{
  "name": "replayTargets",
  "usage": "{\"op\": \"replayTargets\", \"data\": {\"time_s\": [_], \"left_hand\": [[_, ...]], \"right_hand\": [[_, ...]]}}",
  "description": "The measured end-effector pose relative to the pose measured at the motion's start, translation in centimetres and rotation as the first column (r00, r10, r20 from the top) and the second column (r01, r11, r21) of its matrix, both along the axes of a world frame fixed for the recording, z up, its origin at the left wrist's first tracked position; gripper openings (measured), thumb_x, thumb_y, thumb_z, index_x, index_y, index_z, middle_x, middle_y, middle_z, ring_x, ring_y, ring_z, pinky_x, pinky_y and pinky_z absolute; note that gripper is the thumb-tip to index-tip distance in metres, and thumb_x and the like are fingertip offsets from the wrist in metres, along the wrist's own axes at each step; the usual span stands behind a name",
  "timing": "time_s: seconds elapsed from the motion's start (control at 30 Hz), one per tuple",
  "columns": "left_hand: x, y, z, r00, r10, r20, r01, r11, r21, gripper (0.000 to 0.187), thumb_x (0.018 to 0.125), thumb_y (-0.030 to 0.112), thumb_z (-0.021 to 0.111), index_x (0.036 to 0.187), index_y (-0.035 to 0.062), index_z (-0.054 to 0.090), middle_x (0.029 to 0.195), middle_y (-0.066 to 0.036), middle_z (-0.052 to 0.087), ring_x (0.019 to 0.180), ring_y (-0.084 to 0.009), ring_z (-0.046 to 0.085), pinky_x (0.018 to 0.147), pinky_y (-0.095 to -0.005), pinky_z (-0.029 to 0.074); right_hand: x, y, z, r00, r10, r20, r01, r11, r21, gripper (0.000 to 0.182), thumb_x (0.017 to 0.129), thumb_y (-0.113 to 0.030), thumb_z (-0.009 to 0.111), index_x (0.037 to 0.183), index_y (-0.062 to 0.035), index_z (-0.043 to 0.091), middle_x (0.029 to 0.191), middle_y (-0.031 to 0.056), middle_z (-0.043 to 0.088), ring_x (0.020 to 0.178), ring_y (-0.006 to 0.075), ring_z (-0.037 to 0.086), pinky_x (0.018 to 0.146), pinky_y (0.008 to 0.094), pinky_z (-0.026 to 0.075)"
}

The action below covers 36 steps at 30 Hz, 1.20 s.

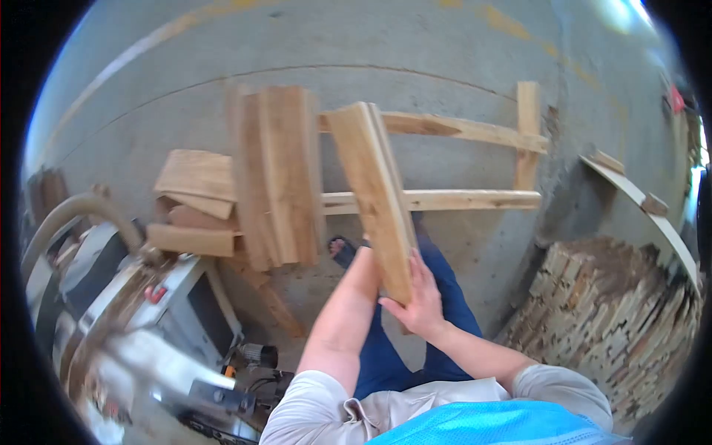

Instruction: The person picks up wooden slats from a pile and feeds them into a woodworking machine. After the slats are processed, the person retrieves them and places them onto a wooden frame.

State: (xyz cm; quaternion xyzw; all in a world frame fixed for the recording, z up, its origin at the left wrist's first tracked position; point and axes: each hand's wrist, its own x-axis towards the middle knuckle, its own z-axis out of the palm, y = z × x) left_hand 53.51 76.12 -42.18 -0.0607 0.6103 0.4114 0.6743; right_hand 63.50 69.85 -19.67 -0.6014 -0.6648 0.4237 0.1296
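A few long wooden boards (378,200), stacked face to face, slant away from me above the floor. My right hand (424,300) grips their near end, with the thumb on the top face and the fingers along the right edge. My left forearm reaches to the boards' left side, and the boards hide my left hand and its fingers. Just left of them, a row of wooden planks (278,178) lies side by side across a timber frame. Two long rails (475,199) of that frame run to the right under the held boards, meeting a short crosspiece (527,111).
Short board offcuts (194,178) are piled at the left. A machine with a curved hose (81,208) stands at lower left. A large stack of wood strips (608,326) fills the lower right, near a long pale strip (653,208). Concrete floor (415,44) extends beyond the frame.
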Motion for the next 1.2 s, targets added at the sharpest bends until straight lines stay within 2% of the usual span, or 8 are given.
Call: {"op": "replayTargets", "data": {"time_s": [0.17, 0.3, 0.47, 0.6, 0.83, 1.0, 1.13, 1.2], "left_hand": [[-2.2, 0.9, 11.2, 0.961, 0.207, -0.184, -0.177, 0.970, 0.169, 0.076, 0.101, 0.067, 0.032, 0.147, 0.0083, 0.048, 0.140, -0.015, 0.059, 0.129, -0.0303, 0.056, 0.111, -0.0471, 0.041], [-6.8, 0.3, 20.0, 0.856, 0.441, -0.269, -0.331, 0.868, 0.371, 0.076, 0.101, 0.067, 0.032, 0.147, 0.0085, 0.048, 0.140, -0.015, 0.059, 0.128, -0.0306, 0.056, 0.111, -0.0474, 0.042], [-14.0, -3.9, 30.2, 0.706, 0.669, -0.233, -0.451, 0.678, 0.581, 0.076, 0.101, 0.067, 0.031, 0.147, 0.0086, 0.048, 0.139, -0.015, 0.059, 0.128, -0.0310, 0.057, 0.110, -0.0477, 0.042], [-19.8, -9.6, 37.0, 0.638, 0.760, -0.123, -0.511, 0.537, 0.671, 0.076, 0.101, 0.068, 0.031, 0.146, 0.0087, 0.048, 0.139, -0.015, 0.059, 0.127, -0.0313, 0.057, 0.110, -0.0480, 0.043], [-24.2, -22.2, 44.5, 0.515, 0.856, 0.045, -0.644, 0.352, 0.679, 0.077, 0.101, 0.068, 0.030, 0.146, 0.0089, 0.049, 0.139, -0.015, 0.059, 0.127, -0.0319, 0.058, 0.109, -0.0485, 0.044], [-23.8, -31.9, 46.7, 0.422, 0.896, 0.137, -0.729, 0.246, 0.639, 0.077, 0.100, 0.068, 0.029, 0.146, 0.0091, 0.049, 0.139, -0.016, 0.060, 0.126, -0.0323, 0.058, 0.109, -0.0488, 0.045], [-22.5, -38.4, 46.6, 0.354, 0.916, 0.191, -0.804, 0.193, 0.563, 0.078, 0.100, 0.069, 0.029, 0.146, 0.0092, 0.049, 0.138, -0.016, 0.060, 0.126, -0.0326, 0.058, 0.108, -0.0491, 0.046], [-21.8, -41.8, 50.0, 0.279, 0.910, 0.306, -0.881, 0.115, 0.459, 0.056, 0.104, 0.054, 0.033, 0.136, 0.0141, 0.056, 0.126, -0.010, 0.066, 0.113, -0.0295, 0.065, 0.097, -0.0459, 0.055]], "right_hand": [[-0.6, -0.4, 11.6, 0.982, 0.187, 0.005, -0.185, 0.965, 0.187, 0.110, 0.080, -0.048, 0.080, 0.160, -0.0047, 0.018, 0.156, 0.0315, 0.034, 0.136, 0.0501, 0.044, 0.111, 0.0533, 0.041], [-2.4, -1.2, 20.8, 0.950, 0.311, 0.028, -0.309, 0.924, 0.224, 0.110, 0.079, -0.048, 0.081, 0.160, -0.0055, 0.020, 0.157, 0.0267, 0.035, 0.135, 0.0489, 0.045, 0.110, 0.0535, 0.041], [-6.1, -2.2, 33.1, 0.893, 0.444, -0.078, -0.435, 0.894, 0.109, 0.108, 0.076, -0.039, 0.083, 0.159, -0.0067, 0.023, 0.154, 0.0240, 0.041, 0.137, 0.0447, 0.045, 0.111, 0.0496, 0.042], [-9.1, -3.9, 39.2, 0.785, 0.597, -0.168, -0.586, 0.803, 0.114, 0.109, 0.078, -0.035, 0.084, 0.162, -0.0110, 0.019, 0.153, 0.0236, 0.043, 0.139, 0.0417, 0.045, 0.114, 0.0449, 0.040], [-11.9, -9.9, 45.9, 0.542, 0.812, -0.214, -0.806, 0.575, 0.141, 0.106, 0.083, -0.035, 0.081, 0.163, -0.0167, 0.014, 0.157, 0.0233, 0.039, 0.143, 0.0414, 0.041, 0.115, 0.0430, 0.039], [-13.3, -14.9, 46.1, 0.226, 0.949, -0.219, -0.921, 0.282, 0.270, 0.097, 0.089, -0.036, 0.075, 0.163, -0.0185, 0.016, 0.157, 0.0222, 0.038, 0.142, 0.0407, 0.041, 0.115, 0.0429, 0.038], [-15.2, -19.2, 45.6, 0.143, 0.966, -0.215, -0.956, 0.191, 0.221, 0.093, 0.090, -0.035, 0.075, 0.163, -0.0179, 0.020, 0.154, 0.0228, 0.042, 0.140, 0.0394, 0.044, 0.115, 0.0423, 0.039], [-16.8, -21.3, 45.3, 0.092, 0.976, -0.197, -0.965, 0.136, 0.222, 0.090, 0.091, -0.034, 0.074, 0.162, -0.0170, 0.023, 0.152, 0.0232, 0.045, 0.139, 0.0364, 0.047, 0.115, 0.0403, 0.038]]}}
